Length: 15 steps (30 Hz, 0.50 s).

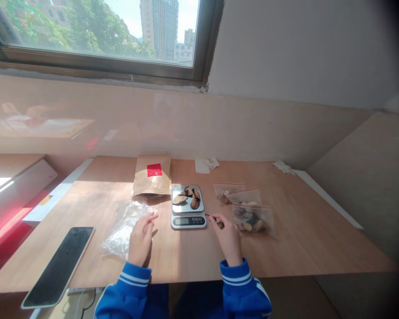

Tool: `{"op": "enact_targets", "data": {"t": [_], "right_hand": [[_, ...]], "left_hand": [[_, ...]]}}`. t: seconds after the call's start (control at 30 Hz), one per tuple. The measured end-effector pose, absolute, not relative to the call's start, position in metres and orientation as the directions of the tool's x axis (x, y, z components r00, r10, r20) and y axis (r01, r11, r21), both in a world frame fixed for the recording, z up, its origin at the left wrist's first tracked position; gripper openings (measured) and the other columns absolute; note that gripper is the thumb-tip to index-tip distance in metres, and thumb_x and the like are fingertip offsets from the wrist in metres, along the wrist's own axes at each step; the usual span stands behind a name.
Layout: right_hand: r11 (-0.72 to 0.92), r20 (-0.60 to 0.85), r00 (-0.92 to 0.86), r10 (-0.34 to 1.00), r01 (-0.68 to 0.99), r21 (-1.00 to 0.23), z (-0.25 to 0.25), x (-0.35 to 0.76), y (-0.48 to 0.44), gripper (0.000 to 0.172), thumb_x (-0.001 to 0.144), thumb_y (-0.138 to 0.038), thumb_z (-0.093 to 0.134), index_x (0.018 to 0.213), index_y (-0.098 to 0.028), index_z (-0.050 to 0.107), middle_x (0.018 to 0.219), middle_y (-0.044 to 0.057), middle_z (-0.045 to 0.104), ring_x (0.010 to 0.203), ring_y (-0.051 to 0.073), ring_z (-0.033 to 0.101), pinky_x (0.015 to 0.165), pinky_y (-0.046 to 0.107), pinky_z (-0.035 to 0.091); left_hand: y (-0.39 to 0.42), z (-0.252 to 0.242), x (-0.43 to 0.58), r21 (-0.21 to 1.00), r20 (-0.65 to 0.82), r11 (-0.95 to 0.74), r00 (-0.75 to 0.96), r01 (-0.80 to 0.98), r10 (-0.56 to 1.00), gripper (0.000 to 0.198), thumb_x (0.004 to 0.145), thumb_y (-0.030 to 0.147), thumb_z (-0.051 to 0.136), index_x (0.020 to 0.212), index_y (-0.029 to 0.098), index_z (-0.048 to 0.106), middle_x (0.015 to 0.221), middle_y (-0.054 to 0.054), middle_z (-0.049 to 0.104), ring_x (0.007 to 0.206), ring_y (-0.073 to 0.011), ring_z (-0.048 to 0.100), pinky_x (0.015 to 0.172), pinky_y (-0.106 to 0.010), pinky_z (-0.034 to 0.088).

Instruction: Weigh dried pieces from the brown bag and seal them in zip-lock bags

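A digital kitchen scale [188,221] stands in the middle of the table, with several dried brown slices [195,200] piled on its metal plate. My right hand [228,237] is just right of the scale, fingers pinched around a dark dried slice [220,223] that they partly hide. On the other side, my left hand [141,237] rests with loosely stretched fingers and nothing in it. It lies at the edge of a crumpled clear plastic bag [119,230]. Right of my right hand are zip bags [256,217] holding more dried pieces.
A brown paper pouch [142,177] with a red label lies behind the plastic bag. A large phone or tablet [58,266] sits at the table's left front edge. Crumpled tissues [213,163] lie at the back near the wall, below a window [96,26].
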State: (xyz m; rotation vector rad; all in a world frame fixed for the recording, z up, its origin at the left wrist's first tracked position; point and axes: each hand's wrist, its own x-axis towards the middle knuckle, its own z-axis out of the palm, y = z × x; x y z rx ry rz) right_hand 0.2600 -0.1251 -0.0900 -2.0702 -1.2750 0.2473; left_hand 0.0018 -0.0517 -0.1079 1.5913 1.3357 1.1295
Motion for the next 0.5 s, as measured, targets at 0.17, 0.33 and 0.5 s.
{"op": "enact_targets", "data": {"t": [0.17, 0.33, 0.5], "right_hand": [[-0.308, 0.199, 0.507, 0.839, 0.743, -0.594, -0.118, 0.313, -0.136, 0.054, 0.088, -0.059, 0.032, 0.095, -0.018, 0.066, 0.077, 0.011, 0.069, 0.07, 0.026, 0.063, 0.059, 0.031, 0.04], [-0.29, 0.25, 0.628, 0.737, 0.628, -0.723, -0.125, 0.317, -0.137, 0.056, 0.089, -0.057, 0.028, 0.109, -0.015, 0.059, 0.095, 0.016, 0.068, 0.085, 0.028, 0.063, 0.069, 0.035, 0.044], [-0.131, 0.246, 0.673, 0.697, 0.457, -0.88, -0.118, 0.298, -0.133, 0.046, 0.092, -0.046, 0.026, 0.094, -0.016, 0.061, 0.099, 0.014, 0.066, 0.094, 0.024, 0.06, 0.081, 0.035, 0.042]], "left_hand": [[-0.044, -0.116, 0.002, 0.891, 0.204, -0.204, 0.044, 0.406, 0.978, 0.03, 0.086, 0.031, 0.042, 0.097, 0.02, 0.067, 0.118, -0.008, 0.06, 0.114, -0.0232, 0.054, 0.094, -0.043, 0.051], [-0.042, -0.127, 0.002, 0.873, 0.211, -0.21, 0.048, 0.44, 0.976, 0.029, 0.085, 0.028, 0.041, 0.096, 0.021, 0.068, 0.115, -0.007, 0.062, 0.114, -0.0228, 0.054, 0.098, -0.045, 0.047], [-0.039, -0.132, 0.0, 0.87, 0.228, -0.209, 0.012, 0.446, 0.974, 0.029, 0.084, 0.026, 0.041, 0.093, 0.021, 0.068, 0.109, -0.006, 0.065, 0.112, -0.023, 0.056, 0.101, -0.046, 0.043]]}}
